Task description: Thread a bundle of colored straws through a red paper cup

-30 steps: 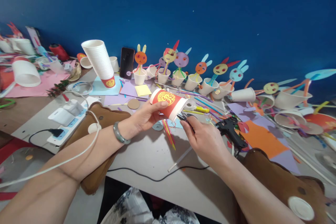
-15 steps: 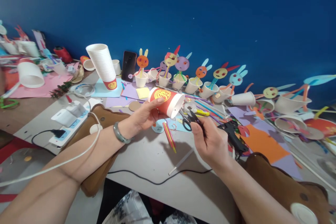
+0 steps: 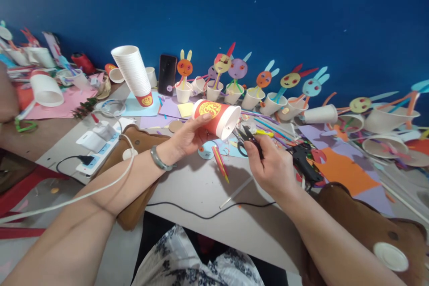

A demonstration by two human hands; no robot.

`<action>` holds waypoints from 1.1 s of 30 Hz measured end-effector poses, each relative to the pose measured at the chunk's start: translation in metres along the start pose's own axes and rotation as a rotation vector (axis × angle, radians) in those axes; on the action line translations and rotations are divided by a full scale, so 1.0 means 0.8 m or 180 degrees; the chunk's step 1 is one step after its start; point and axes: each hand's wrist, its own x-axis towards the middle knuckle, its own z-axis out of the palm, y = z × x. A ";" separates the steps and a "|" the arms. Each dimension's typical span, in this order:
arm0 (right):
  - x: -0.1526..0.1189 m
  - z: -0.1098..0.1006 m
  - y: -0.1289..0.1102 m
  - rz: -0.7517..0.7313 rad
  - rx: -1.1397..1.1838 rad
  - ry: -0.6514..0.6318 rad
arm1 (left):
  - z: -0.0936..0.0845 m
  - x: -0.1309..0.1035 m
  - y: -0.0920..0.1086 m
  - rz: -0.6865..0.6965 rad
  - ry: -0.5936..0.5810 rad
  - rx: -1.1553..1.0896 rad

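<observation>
My left hand (image 3: 192, 137) is wrapped round a red paper cup (image 3: 217, 118) with a gold print, tipped on its side so that its white end faces right. In my right hand (image 3: 272, 165) is a pair of black scissors (image 3: 250, 136), held just right of the cup and apart from it as far as I can tell. Below the cup, a bundle of red and yellow strips (image 3: 221, 165) lies on the table beside a round light-blue paper piece (image 3: 205, 150).
Paper cups with rabbit faces on sticks (image 3: 264, 79) line the blue wall. A tall cup stack (image 3: 132, 71) and a phone (image 3: 166, 75) stand left of them. A power strip (image 3: 100, 152) lies left, a black glue gun (image 3: 305, 163) right. A black cable (image 3: 201, 215) crosses the table.
The view has shifted slightly, so the table things sit a little further right and higher. Both hands keep their hold on the cup and the scissors, with little other movement.
</observation>
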 end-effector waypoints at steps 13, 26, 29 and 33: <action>0.001 0.008 -0.008 -0.0021 -0.0315 -0.0363 | 0.009 -0.009 -0.001 0.0071 -0.0089 0.0187; 0.001 0.001 -0.015 -0.0009 -0.0352 -0.0492 | 0.013 -0.013 -0.001 0.0206 -0.0053 0.0369; 0.000 0.000 -0.016 0.0012 -0.0275 -0.0527 | 0.013 -0.014 0.001 0.0132 -0.0099 0.0461; 0.000 0.000 -0.017 0.0064 -0.0138 -0.0572 | 0.010 -0.013 -0.001 0.0219 -0.0149 0.0403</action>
